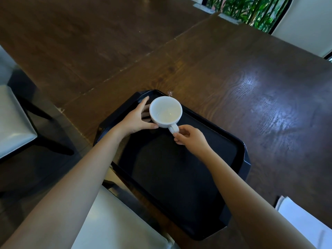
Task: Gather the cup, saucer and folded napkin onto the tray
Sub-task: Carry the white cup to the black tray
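A white cup (165,110), empty inside, is over the far corner of the black tray (212,141). My left hand (138,119) cups its left side, thumb under the near edge and fingers around the far side. My right hand (190,136) pinches the cup's handle (173,129), which points toward me. I cannot tell whether the cup rests on the tray or hangs just above it. A folded white napkin (305,221) lies on the table at the bottom right, off the tray. No saucer is in view.
The tray lies on a dark wooden table (233,78), its near corner over the table's edge. Chairs with pale seats stand at the left (12,121) and below the tray (115,221). Green plants (251,9) show behind a window at the top right.
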`<move>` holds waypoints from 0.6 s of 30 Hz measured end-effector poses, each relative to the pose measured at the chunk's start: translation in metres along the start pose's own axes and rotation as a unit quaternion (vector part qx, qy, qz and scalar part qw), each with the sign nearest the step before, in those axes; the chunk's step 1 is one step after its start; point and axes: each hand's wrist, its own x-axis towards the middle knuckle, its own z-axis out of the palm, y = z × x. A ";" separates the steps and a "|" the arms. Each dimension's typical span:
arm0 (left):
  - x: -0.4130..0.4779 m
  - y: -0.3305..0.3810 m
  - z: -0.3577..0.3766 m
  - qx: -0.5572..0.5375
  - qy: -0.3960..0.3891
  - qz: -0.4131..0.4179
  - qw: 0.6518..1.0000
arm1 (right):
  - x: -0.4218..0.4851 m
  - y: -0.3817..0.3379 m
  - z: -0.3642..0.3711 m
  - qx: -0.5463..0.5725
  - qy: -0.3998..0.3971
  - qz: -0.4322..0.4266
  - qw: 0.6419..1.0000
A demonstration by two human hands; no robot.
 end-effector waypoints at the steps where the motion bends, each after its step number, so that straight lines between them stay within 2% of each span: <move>1: -0.002 0.003 -0.003 0.002 -0.004 -0.007 1.000 | -0.001 0.001 -0.002 -0.004 -0.002 0.000 1.000; 5: -0.009 0.021 -0.018 0.110 -0.008 -0.067 0.992 | -0.008 0.004 -0.017 -0.031 0.000 0.002 1.000; 8: -0.015 0.041 -0.023 0.252 -0.017 -0.105 0.962 | -0.013 0.002 -0.033 -0.066 -0.006 0.009 0.998; 13: -0.029 0.079 -0.001 0.435 -0.011 -0.083 0.896 | -0.026 -0.005 -0.066 -0.133 -0.065 0.023 0.989; 16: -0.041 0.097 0.025 0.490 0.000 -0.073 0.869 | -0.041 -0.006 -0.091 -0.172 -0.097 0.032 0.980; 18: -0.047 0.110 0.047 0.491 -0.029 -0.068 0.868 | -0.053 -0.005 -0.109 -0.194 -0.112 0.038 0.974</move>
